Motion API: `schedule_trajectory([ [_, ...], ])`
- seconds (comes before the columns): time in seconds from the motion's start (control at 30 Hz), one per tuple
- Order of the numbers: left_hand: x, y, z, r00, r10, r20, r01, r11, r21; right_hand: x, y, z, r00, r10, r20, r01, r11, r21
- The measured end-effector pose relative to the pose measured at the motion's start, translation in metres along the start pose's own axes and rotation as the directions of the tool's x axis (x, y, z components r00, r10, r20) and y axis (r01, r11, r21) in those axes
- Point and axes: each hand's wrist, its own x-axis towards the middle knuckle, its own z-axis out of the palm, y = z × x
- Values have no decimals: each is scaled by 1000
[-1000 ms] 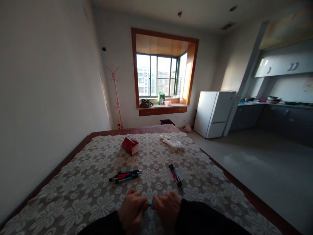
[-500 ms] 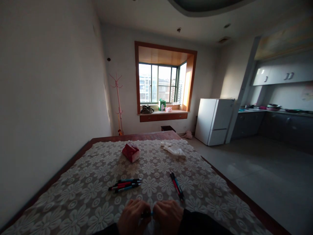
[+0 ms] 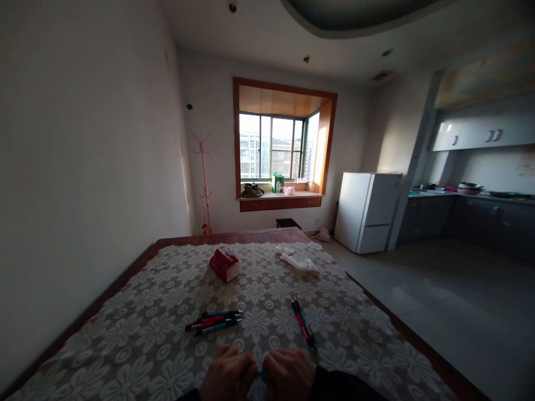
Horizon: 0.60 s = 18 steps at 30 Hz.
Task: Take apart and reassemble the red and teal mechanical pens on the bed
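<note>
Close to the table's near side, my left hand (image 3: 228, 372) and my right hand (image 3: 290, 372) are both closed, knuckles up, almost meeting. A short blue piece of a pen (image 3: 261, 371) shows between them; the rest is hidden by my fingers. Ahead of my left hand lies a small pile of several pens (image 3: 216, 321) in red, blue and black, tips pointing right. Beyond my right hand, red and blue pens (image 3: 304, 324) lie side by side at a slant, the near end close to my knuckles.
A floral lace tablecloth (image 3: 159, 328) covers most of the wooden table (image 3: 267, 235). Farther back are a red tissue pack (image 3: 224, 264) and a crumpled white plastic bag (image 3: 301, 262). A wall (image 3: 96, 167) runs along the left; a white fridge (image 3: 355, 211) stands beyond the table at right.
The view has tilted up slightly, so everything sits a little lower. My hands have come slightly closer together, and less of the pen shows between them. The pens on the cloth are unmoved.
</note>
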Motion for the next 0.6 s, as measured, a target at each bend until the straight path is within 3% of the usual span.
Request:
schedule_trajectory([
  [0.17, 1, -2, 0, 1000, -9, -28, 8, 1000, -17, -3, 2, 6, 999, 40, -26, -41, 999, -35],
  [0.37, -1, -5, 4, 1000, -24, -14, 25, 999, 23, -3, 3, 5, 997, 35, 72, -35, 999, -10],
  [0.53, -2, -7, 4, 1000, -5, 14, 5, 1000, 16, -4, 2, 11, 989, 67, -130, -71, 997, -23],
  [0.6, -1, -8, 3, 999, 7, 40, -8, 1000, 27, -4, 2, 11, 990, 60, -130, -64, 998, -22],
])
